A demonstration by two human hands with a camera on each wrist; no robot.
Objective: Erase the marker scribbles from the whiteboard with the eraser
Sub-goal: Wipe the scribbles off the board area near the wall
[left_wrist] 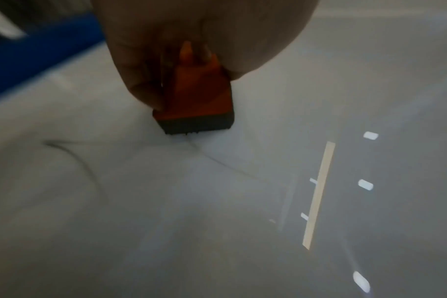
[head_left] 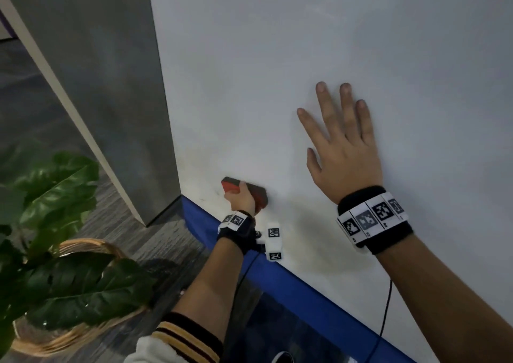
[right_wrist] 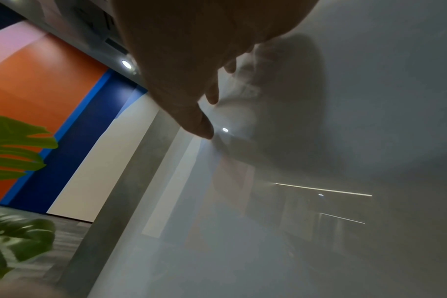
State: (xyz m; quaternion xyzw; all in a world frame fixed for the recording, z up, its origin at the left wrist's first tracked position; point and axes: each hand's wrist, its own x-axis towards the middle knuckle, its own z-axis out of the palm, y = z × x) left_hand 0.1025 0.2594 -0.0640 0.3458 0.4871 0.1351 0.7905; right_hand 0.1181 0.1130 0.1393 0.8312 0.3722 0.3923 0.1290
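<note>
The white whiteboard (head_left: 305,57) fills most of the head view. Near its lower left corner my left hand (head_left: 241,199) grips a red eraser (head_left: 231,186) with a dark felt pad, pressed against the board. The left wrist view shows the eraser (left_wrist: 199,100) felt-down on the whiteboard (left_wrist: 217,221), with faint black marker lines (left_wrist: 72,155) just ahead of it and to the left. My right hand (head_left: 341,143) lies flat on the board with fingers spread, higher and to the right of the eraser. In the right wrist view the right hand (right_wrist: 191,80) touches the whiteboard (right_wrist: 319,201) with straight fingers.
A blue frame edge (head_left: 291,287) runs along the board's bottom. A grey pillar (head_left: 111,85) stands left of the board. A leafy plant (head_left: 58,224) in a wicker basket (head_left: 83,332) sits on the floor at lower left. A black cable (head_left: 387,312) hangs from my right wrist.
</note>
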